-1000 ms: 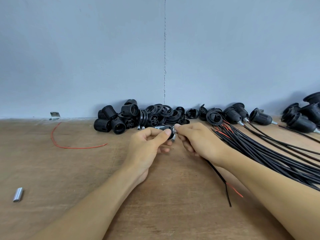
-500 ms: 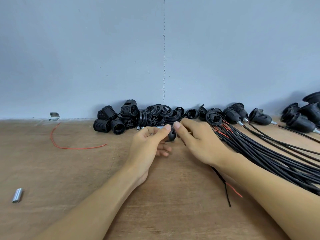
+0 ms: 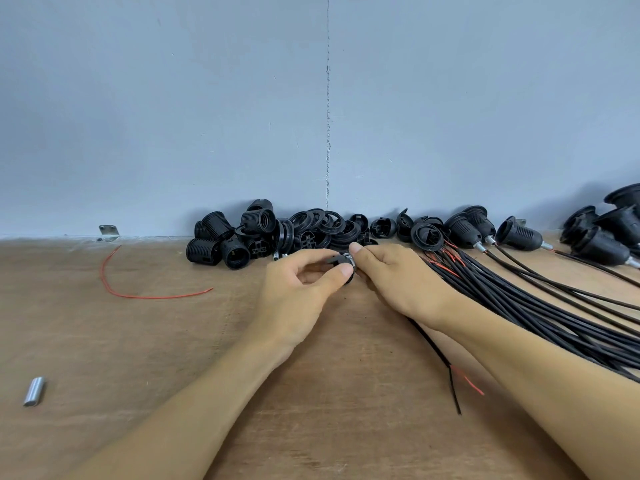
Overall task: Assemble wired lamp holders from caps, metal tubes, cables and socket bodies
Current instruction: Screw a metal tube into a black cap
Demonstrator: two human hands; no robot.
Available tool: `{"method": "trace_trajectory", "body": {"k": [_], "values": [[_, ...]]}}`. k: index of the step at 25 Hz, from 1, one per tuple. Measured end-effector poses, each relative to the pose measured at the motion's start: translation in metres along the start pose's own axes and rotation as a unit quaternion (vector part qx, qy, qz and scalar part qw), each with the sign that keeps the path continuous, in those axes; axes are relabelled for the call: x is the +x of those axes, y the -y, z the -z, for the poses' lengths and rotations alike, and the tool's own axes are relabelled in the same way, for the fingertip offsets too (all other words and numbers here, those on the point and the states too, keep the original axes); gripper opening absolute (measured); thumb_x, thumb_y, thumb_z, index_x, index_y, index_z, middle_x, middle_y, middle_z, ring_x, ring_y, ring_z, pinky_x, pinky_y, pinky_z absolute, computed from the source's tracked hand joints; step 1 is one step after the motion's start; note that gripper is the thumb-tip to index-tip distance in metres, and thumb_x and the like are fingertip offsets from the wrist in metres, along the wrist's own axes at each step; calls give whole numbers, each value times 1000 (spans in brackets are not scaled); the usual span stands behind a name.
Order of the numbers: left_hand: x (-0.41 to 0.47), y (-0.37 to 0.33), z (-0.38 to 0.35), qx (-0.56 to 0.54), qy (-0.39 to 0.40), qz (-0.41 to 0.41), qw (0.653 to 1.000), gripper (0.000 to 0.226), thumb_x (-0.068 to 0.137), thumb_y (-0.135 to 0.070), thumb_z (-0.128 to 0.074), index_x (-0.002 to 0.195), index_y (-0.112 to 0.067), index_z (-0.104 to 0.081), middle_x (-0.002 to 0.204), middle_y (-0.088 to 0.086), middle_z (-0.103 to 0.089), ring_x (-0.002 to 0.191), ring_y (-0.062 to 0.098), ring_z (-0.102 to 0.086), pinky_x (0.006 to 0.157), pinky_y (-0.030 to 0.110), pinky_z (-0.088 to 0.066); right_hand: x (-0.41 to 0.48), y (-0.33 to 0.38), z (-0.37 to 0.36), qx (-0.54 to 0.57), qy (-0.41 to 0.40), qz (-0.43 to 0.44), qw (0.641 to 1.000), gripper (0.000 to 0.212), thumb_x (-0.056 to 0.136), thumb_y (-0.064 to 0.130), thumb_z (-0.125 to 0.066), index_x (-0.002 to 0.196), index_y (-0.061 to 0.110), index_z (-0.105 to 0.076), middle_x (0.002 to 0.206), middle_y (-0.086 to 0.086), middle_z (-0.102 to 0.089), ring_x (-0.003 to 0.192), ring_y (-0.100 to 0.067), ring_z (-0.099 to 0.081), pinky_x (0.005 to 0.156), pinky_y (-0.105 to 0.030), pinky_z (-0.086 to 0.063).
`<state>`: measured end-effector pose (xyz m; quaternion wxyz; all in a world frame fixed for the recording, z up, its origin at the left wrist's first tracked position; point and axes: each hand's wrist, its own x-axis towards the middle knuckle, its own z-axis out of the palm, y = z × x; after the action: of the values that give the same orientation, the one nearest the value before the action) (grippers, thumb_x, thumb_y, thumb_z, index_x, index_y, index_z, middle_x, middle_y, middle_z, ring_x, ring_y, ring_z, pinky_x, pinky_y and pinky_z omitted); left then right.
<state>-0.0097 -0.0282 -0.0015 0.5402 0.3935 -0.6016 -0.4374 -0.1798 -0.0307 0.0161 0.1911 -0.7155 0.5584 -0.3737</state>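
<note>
One metal tube (image 3: 34,391) lies at the near left of the wooden table (image 3: 173,341). Farther in, a black cable (image 3: 437,355) trails from under the right hand (image 3: 391,277), whose fingers pinch one side of a small black cap (image 3: 341,262) (a silvery bit shows there); the left hand (image 3: 298,289) pinches its other side. Beyond, socket parts (image 3: 242,237) pile against the wall.
</note>
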Motion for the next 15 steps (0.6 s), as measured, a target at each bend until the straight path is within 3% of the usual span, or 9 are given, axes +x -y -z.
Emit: {"method": "trace_trajectory", "body": {"k": [4, 6, 8, 10, 12, 15], "values": [[-3, 1, -2, 114, -33, -75, 990, 29, 77, -32, -83, 105, -36, -76, 95, -21, -75, 89, 1, -69, 78, 14, -52, 2, 1, 1, 166, 85, -113, 976, 49, 103, 50, -41, 63, 21, -43, 50, 8, -31, 48, -12, -21, 47, -25, -20], [-3, 2, -4, 122, -42, -87, 988, 30, 79, -28, -84, 107, -36, -75, 101, -21, -74, 98, -1, -68, 88, 19, -52, 2, 2, 1, 184, 71, -122, 973, 57, 101, 55, -43, 55, 22, -49, 47, 9, -35, 43, -9, -26, 45, -22, -24], [-6, 3, -6, 107, -53, -86, 989, 31, 80, -22, -84, 106, -36, -74, 106, -18, -72, 104, -2, -65, 91, 19, -50, 1, 0, 1, 95, -17, -93, 991, 61, 101, 57, -40, 55, 20, -58, 44, 10, -49, 43, -6, -43, 52, -24, -33], [-7, 4, -7, 101, -77, -85, 988, 33, 79, -16, -83, 104, -35, -74, 107, -15, -67, 103, -8, -61, 86, 9, -48, 1, -9, 5, -20, -105, -78, 991, 49, 100, 52, -43, 67, 21, -63, 56, 10, -61, 61, -9, -58, 62, -30, -41], [-7, 4, -7, 95, -92, -66, 989, 36, 78, -11, -82, 105, -32, -73, 107, -11, -65, 96, -12, -60, 77, 2, -44, 1, -16, 10, -112, -89, -97, 985, 26, 92, 50, -56, 84, 26, -61, 76, 9, -65, 78, -14, -62, 69, -33, -47], [-5, 6, -5, 94, -86, -30, 991, 41, 77, -13, -81, 108, -37, -68, 105, -14, -64, 82, -5, -63, 73, 9, -46, -1, -20, 10, -191, -5, -120, 974, 22, 81, 53, -69, 85, 31, -63, 85, 13, -66, 85, -11, -63, 75, -32, -51]]}}
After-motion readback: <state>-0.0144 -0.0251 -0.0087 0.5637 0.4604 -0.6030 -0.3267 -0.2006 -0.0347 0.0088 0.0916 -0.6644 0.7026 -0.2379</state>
